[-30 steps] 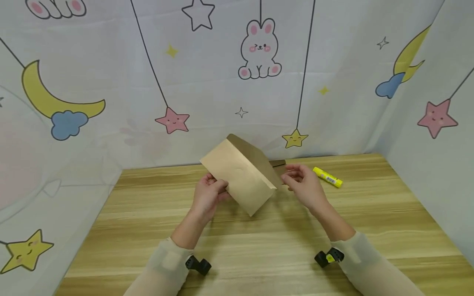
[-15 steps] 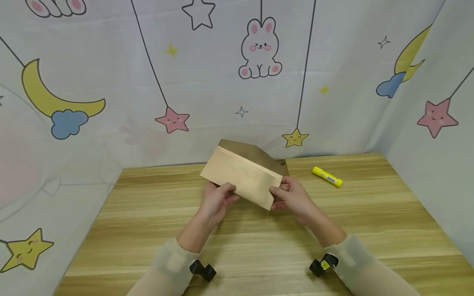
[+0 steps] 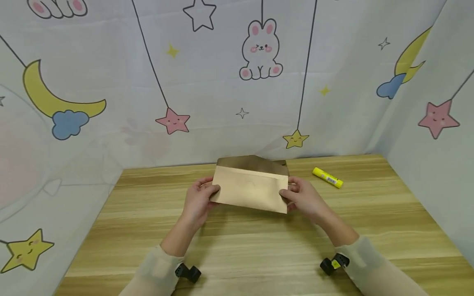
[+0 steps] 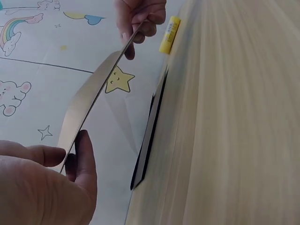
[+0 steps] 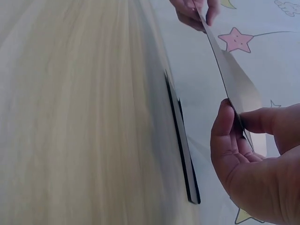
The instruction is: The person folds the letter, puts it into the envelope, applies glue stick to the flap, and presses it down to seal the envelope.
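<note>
Since a moment ago, the smooth brown paper envelope has turned nearly level between the hands, its flap open. The left hand and right hand each pinch one short end, thumb in front, fingers bent behind. Wrist views show a thin, flat, dark-edged thing below the hands, mostly hidden from the head; a yellow glue stick lies past the right hand.

A yellow tube (its label barcoded) lies on the wood-grain table before a star-printed white backdrop.
</note>
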{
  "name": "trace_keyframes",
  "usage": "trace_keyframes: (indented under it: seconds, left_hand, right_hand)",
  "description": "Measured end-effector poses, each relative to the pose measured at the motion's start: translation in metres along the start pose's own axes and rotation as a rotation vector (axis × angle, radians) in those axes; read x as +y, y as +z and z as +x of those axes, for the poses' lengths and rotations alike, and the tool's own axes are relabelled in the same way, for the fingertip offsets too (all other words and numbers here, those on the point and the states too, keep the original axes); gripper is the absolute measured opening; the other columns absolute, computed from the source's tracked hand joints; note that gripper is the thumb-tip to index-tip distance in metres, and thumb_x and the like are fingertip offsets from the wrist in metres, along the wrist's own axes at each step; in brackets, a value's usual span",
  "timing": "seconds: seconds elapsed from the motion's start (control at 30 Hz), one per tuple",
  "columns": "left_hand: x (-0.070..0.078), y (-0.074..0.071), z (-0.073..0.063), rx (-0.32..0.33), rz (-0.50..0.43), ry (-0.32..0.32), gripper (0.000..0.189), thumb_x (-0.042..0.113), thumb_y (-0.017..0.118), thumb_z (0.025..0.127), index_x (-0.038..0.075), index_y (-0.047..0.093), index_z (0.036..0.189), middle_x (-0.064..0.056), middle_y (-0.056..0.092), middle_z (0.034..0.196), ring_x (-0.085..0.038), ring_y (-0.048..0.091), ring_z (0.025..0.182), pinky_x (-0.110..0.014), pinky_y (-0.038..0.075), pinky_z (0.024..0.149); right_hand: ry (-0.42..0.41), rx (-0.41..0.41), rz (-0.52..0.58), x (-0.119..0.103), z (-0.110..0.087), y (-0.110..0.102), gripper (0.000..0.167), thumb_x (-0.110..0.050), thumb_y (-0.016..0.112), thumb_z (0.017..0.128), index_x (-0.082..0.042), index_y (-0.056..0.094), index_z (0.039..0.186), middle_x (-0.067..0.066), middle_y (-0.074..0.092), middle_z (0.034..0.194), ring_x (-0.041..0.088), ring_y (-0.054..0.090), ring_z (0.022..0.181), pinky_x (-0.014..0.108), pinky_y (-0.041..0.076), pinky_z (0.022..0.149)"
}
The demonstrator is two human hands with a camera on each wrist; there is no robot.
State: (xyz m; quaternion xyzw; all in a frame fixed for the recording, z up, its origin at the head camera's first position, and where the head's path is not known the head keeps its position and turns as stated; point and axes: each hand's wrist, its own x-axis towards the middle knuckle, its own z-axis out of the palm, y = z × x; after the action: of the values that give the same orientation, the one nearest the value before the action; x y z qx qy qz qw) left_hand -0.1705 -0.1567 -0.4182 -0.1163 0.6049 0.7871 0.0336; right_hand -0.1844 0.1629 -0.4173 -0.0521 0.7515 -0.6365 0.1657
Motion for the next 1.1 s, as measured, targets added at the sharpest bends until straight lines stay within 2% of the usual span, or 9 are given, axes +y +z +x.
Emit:
trace_keyframes:
  seconds: [0.17,0.3,0.43,0.7,0.87,1.1]
  left_hand:
    - [-0.003,-0.014,-0.002,-0.066,0.236,0.017,0.046,0.001,0.07,0.098,-0.003,0.055,0.142,-0.003,0.071,0.088,-0.011,0.066,0.068,-0.025,0.056,0.057]
    - [-0.006,-0.021,-0.006,-0.102,0.402,0.028,0.036,0.004,0.072,0.099,-0.004,0.062,0.132,-0.008,0.075,0.089,-0.018,0.07,0.07,-0.03,0.058,0.058]
    - [-0.009,-0.023,-0.011,-0.12,0.526,0.046,0.025,0.006,0.074,0.098,-0.004,0.066,0.12,-0.011,0.073,0.088,-0.021,0.068,0.068,-0.036,0.061,0.058]
    - [-0.015,-0.017,-0.016,-0.12,0.696,0.029,0.018,0.003,0.075,0.097,-0.004,0.064,0.11,-0.013,0.068,0.087,-0.021,0.068,0.06,-0.037,0.062,0.055]
    - [-0.017,-0.013,-0.017,-0.134,0.782,0.025,0.02,0.002,0.077,0.095,-0.003,0.063,0.11,-0.01,0.07,0.081,-0.019,0.066,0.056,-0.034,0.059,0.052]
    - [-0.018,-0.008,-0.015,-0.143,0.878,0.062,0.024,0.002,0.079,0.093,-0.003,0.062,0.11,-0.006,0.069,0.077,-0.018,0.067,0.056,-0.031,0.057,0.052]
  right_hand:
    - [-0.003,-0.005,-0.133,0.003,-0.005,-0.007,0.054,-0.007,0.068,0.104,0.012,0.041,0.147,0.011,0.068,0.091,0.02,0.066,0.071,0.036,0.061,0.065]
    - [0.012,-0.011,-0.25,0.008,-0.009,-0.011,0.063,-0.012,0.072,0.102,0.011,0.038,0.151,0.006,0.062,0.078,0.019,0.056,0.063,0.03,0.052,0.06]
    - [0.016,-0.018,-0.305,0.014,-0.011,-0.014,0.057,-0.015,0.073,0.102,0.006,0.041,0.143,0.002,0.056,0.073,0.017,0.048,0.061,0.029,0.044,0.056]
    - [0.033,0.042,-0.396,0.016,-0.014,-0.01,0.044,-0.011,0.079,0.097,0.003,0.049,0.127,0.011,0.063,0.095,0.02,0.06,0.067,0.033,0.056,0.057]
    - [0.036,0.048,-0.508,0.018,-0.016,-0.008,0.042,-0.011,0.08,0.095,0.004,0.053,0.123,0.008,0.065,0.089,0.019,0.062,0.066,0.034,0.055,0.061]
    - [0.025,0.054,-0.659,0.017,-0.016,-0.008,0.043,-0.019,0.082,0.093,0.004,0.058,0.12,0.004,0.068,0.092,0.018,0.061,0.081,0.038,0.051,0.074]
